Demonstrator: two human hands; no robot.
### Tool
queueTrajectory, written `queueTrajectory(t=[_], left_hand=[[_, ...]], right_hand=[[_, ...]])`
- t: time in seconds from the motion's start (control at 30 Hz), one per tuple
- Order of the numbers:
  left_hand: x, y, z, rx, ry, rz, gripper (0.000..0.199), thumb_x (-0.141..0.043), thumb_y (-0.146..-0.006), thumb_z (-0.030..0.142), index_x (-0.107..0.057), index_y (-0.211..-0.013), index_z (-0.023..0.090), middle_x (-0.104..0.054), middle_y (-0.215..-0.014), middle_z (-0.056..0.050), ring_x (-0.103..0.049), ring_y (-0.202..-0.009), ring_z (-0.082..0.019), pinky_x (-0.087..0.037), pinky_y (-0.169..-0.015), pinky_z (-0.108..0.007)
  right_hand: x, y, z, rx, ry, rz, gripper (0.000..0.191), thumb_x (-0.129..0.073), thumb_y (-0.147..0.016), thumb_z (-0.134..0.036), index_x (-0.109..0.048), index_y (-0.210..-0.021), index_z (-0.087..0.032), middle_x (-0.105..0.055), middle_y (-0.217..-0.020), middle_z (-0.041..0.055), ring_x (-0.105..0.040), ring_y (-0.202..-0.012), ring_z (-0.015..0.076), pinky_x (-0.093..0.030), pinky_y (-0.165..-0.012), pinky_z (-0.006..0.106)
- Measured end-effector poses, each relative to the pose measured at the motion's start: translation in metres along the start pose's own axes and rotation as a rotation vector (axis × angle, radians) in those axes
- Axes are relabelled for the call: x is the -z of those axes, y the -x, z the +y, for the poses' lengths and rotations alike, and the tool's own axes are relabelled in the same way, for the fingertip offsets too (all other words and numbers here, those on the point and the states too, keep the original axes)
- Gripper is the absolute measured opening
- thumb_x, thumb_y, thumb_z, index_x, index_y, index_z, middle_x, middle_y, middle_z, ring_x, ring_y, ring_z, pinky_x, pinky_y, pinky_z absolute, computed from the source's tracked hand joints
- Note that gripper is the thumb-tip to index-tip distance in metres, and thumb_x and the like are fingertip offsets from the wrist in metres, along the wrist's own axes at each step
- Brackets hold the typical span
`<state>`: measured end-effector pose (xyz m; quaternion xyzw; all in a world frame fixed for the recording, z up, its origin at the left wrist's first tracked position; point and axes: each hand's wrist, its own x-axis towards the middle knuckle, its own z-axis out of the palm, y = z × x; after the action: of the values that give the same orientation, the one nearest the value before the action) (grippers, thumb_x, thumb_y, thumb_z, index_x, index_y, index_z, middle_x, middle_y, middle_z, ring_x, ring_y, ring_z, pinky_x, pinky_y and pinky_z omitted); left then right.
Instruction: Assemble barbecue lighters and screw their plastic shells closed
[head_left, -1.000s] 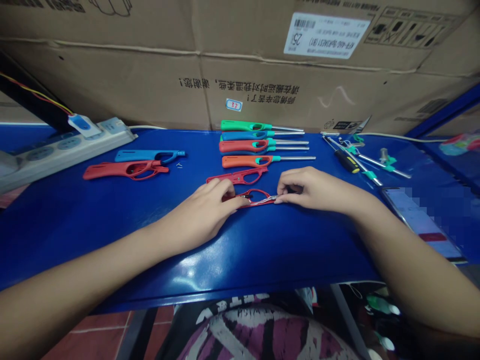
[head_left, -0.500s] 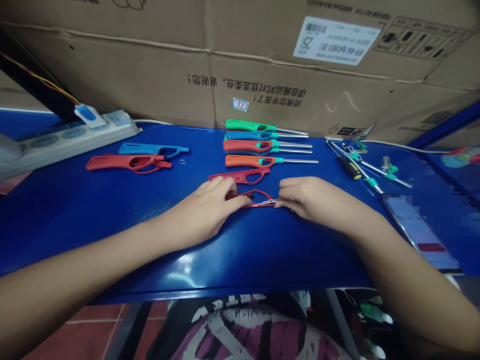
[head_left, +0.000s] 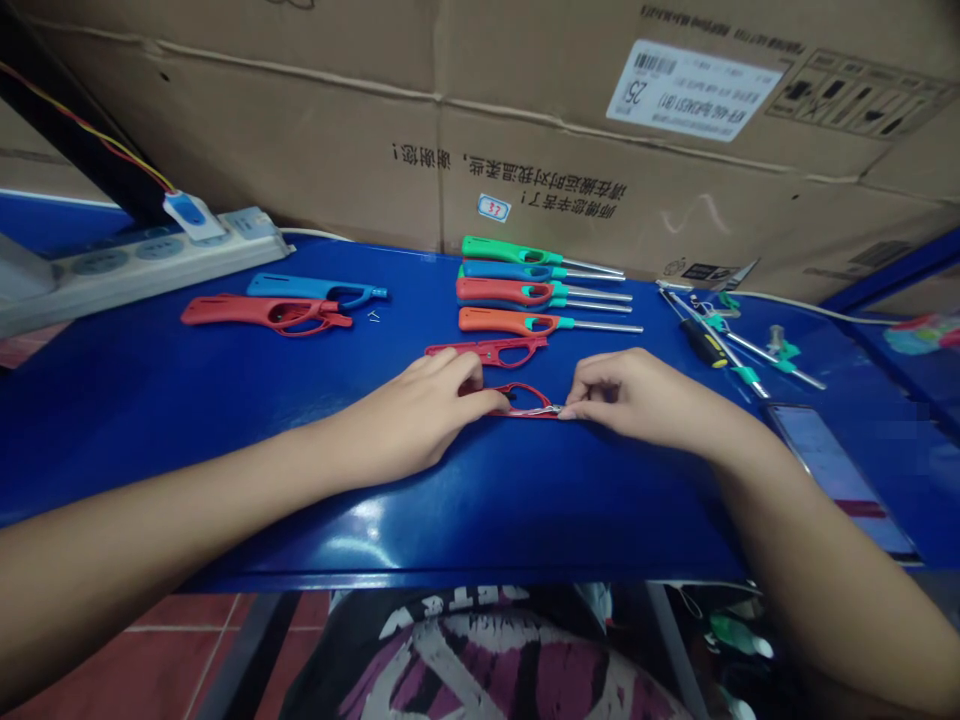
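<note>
My left hand [head_left: 427, 415] is closed over the handle end of a red lighter casing half [head_left: 525, 388] on the blue table, covering much of it. Thin pale wires [head_left: 540, 410] run along its open inside. At the casing's right tip, my right hand [head_left: 630, 395] pinches with thumb and forefinger at the wire end; the exact piece between the fingertips is too small to tell. Just beyond my left fingers lies another red casing half [head_left: 517, 352]. Behind it, an orange lighter [head_left: 495, 320] with a metal tube lies among several assembled lighters.
To the left are a red casing [head_left: 232, 312], a blue casing [head_left: 300, 290], small screws [head_left: 373, 316] and a power strip [head_left: 120, 265]. At right lie a screwdriver [head_left: 703, 343], loose metal tubes [head_left: 780, 362] and a phone [head_left: 832, 480]. A cardboard box [head_left: 300, 130] stands behind.
The view has shifted slightly. My right hand's fingers have closed into a thumb-and-forefinger pinch at the casing's tip, while the left hand keeps its place on the casing.
</note>
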<state>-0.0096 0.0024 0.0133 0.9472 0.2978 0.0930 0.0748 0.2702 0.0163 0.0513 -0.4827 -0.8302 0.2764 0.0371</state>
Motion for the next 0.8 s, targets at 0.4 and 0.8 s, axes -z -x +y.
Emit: queueTrajectory(t=[0.4, 0.8], left_hand=[[-0.002, -0.003, -0.004, -0.030, 0.066, 0.050, 0.036, -0.044, -0.100, 0.013, -0.062, -0.130, 0.024, -0.054, -0.107, -0.010, -0.049, -0.099, -0.025, -0.046, -0.087, -0.041], [-0.004, -0.005, -0.006, -0.051, 0.102, 0.069, 0.035, -0.041, -0.102, 0.017, -0.064, -0.128, 0.024, -0.055, -0.108, -0.010, -0.051, -0.099, -0.025, -0.046, -0.087, -0.041]], right_hand=[[0.000, -0.011, 0.009, -0.290, -0.276, -0.044, 0.039, -0.081, -0.063, -0.053, -0.069, -0.070, -0.017, -0.058, -0.058, -0.0009, -0.043, -0.052, 0.0089, -0.033, -0.049, 0.024], [0.012, -0.015, 0.016, -0.305, -0.231, -0.153, 0.043, -0.083, -0.064, -0.056, -0.066, -0.072, -0.017, -0.058, -0.066, -0.0013, -0.043, -0.054, 0.0088, -0.033, -0.050, 0.025]])
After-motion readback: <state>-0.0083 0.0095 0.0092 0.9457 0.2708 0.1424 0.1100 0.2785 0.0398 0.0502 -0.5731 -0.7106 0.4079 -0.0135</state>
